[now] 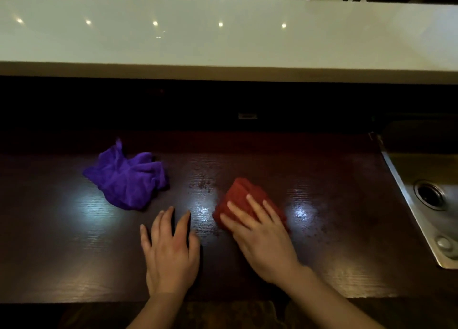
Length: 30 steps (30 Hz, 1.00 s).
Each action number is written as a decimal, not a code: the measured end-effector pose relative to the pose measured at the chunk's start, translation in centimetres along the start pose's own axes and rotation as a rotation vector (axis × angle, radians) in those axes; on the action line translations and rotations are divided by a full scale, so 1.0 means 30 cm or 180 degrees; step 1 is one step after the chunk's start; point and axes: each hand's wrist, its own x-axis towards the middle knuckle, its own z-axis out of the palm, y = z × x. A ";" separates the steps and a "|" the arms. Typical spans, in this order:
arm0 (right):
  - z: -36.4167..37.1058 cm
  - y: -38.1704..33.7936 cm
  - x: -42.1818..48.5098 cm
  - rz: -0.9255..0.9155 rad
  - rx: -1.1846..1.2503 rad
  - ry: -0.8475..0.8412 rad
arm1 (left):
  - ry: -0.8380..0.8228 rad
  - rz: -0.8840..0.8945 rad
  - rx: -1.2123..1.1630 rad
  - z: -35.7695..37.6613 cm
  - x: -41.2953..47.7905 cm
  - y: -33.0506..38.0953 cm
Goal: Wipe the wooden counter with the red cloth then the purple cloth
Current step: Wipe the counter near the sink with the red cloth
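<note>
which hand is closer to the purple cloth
Left. The left hand lies flat on the counter just below the purple cloth, not touching it; the right hand presses the red cloth farther right.

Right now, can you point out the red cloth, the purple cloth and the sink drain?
red cloth (239, 195): head view, on the exposed upper fold above the fingers.
purple cloth (128, 177): head view, on the middle of the crumpled heap.
sink drain (429, 194): head view, on the dark opening's centre.

Right hand hides the red cloth's near part; sink cropped.
</note>
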 end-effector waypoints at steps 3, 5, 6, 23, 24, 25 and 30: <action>-0.009 0.146 -0.201 0.0243 -0.0127 0.0081 | 0.0020 -0.0006 0.0029 0.006 0.001 -0.002; -0.047 0.257 -0.281 0.0900 -0.0148 0.0133 | 0.0033 -0.0004 0.0063 0.012 -0.001 0.001; -0.066 0.302 -0.296 0.1263 -0.0125 0.0136 | 0.0046 0.0005 0.0068 0.013 0.000 0.002; 0.013 0.015 0.173 -0.0312 -0.0095 0.0021 | -0.0086 0.0071 0.0078 0.016 0.005 -0.016; 0.006 0.025 0.252 -0.0220 -0.0122 0.0060 | -0.0066 0.0077 0.0040 0.015 0.007 -0.016; -0.001 0.037 0.331 -0.0053 -0.0111 0.0104 | -0.0041 0.0084 0.0019 0.017 0.007 -0.017; -0.005 -0.015 0.628 0.0513 0.0006 0.0149 | -0.0026 0.0114 0.0022 0.028 0.014 -0.028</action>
